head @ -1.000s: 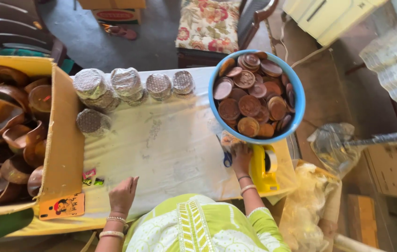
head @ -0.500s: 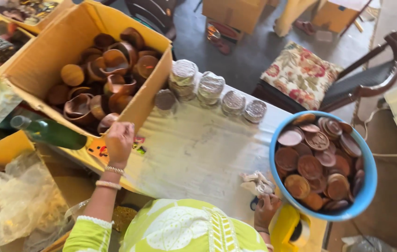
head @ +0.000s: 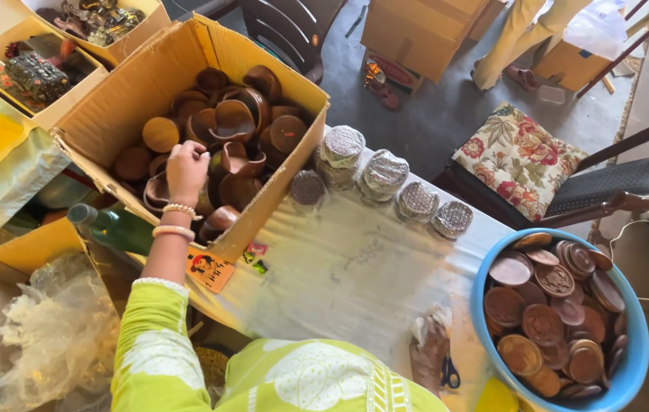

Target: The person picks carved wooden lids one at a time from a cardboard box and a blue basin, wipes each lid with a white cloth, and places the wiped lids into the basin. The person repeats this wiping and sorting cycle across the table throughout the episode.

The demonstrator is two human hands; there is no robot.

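Brown clay cups (head: pixel 225 145) lay heaped in the cardboard box (head: pixel 263 61), tipped every way. Her left hand (head: pixel 187 169) reached among them, fingers curled on one cup; I could not tell which way it pointed. Far off to the right of it, her right hand (head: pixel 430 352) rested loosely on the table (head: pixel 340 267), beside a blue tub (head: pixel 629 366) of clay lids (head: pixel 546 320).

Five plastic-wrapped stacks (head: pixel 384 174) stand along the far edge of the desk (head: pixel 355 267). One large cardboard box (head: pixel 141 91) holds many brown clay cups (head: pixel 233 118), too jumbled to count. One blue tub (head: pixel 629 366) carries roughly twenty brown clay lids (head: pixel 542 324).
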